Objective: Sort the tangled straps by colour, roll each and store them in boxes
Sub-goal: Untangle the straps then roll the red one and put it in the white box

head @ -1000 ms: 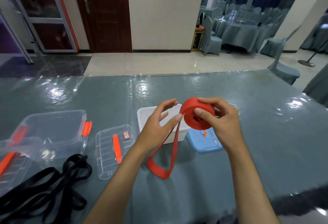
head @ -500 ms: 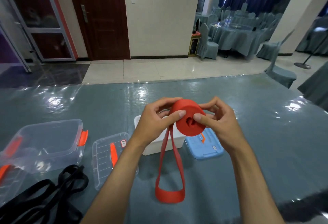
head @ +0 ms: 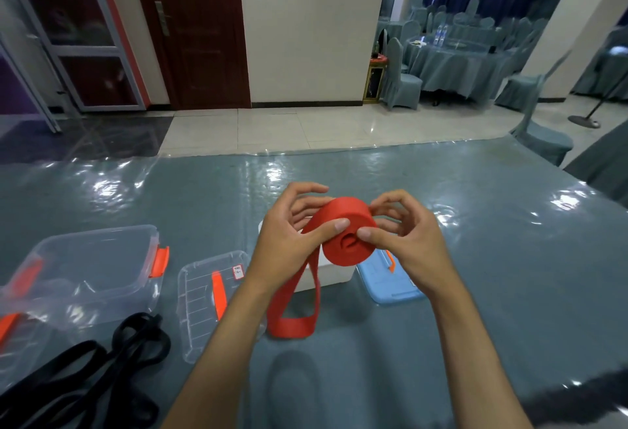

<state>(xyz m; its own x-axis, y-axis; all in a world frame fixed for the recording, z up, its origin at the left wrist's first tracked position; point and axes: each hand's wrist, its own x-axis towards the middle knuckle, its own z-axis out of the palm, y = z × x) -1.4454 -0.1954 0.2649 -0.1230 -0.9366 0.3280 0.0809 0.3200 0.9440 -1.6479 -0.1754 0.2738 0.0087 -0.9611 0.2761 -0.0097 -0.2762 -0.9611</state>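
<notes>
A red strap (head: pixel 346 238), wound into a thick roll, is held up in front of me over the table. My left hand (head: pixel 292 241) grips the roll's left side with the thumb on its face. My right hand (head: pixel 404 238) pinches the right side, thumb near the centre. A loose loop of the red strap hangs down to the table. Behind the hands stands a white box (head: pixel 329 275), mostly hidden. Tangled black straps (head: pixel 102 371) lie at the lower left.
A clear box with orange latches (head: pixel 91 268) sits at the left. Its clear lid (head: pixel 210 299) lies beside my left forearm. A blue lid (head: pixel 390 285) rests right of the white box. The table carries a glossy grey-blue cover (head: pixel 475 258); chairs stand beyond its far right edge.
The hanging red loop has grown shorter as more strap went onto the roll. Both hands have closed in on the roll and hold it slightly lower, over the white box.
</notes>
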